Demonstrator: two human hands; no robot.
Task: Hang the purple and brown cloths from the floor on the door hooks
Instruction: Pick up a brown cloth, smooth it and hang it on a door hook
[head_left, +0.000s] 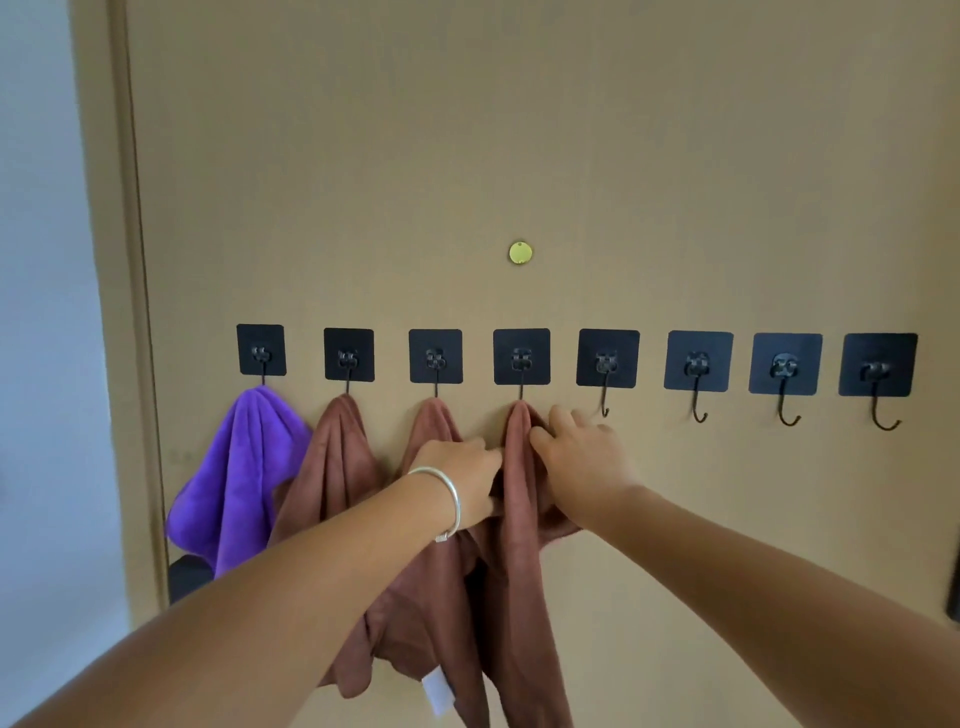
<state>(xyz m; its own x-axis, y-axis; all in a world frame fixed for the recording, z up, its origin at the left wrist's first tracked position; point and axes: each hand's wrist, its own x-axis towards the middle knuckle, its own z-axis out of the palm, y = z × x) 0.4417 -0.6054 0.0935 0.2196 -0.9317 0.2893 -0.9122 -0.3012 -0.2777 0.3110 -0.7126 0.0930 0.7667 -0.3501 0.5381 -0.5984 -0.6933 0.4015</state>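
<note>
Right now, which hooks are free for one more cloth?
The four hooks right of the right hand are bare, from the fifth hook to the last hook. The left four are taken: purple cloth, then three brown cloths.

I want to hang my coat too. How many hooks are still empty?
4. The four empty hooks at the right end of the row on the door: fifth, sixth, seventh and eighth from the left.

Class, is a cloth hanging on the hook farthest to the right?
No: the rightmost hook is bare; cloths hang only on the four left hooks.
</note>
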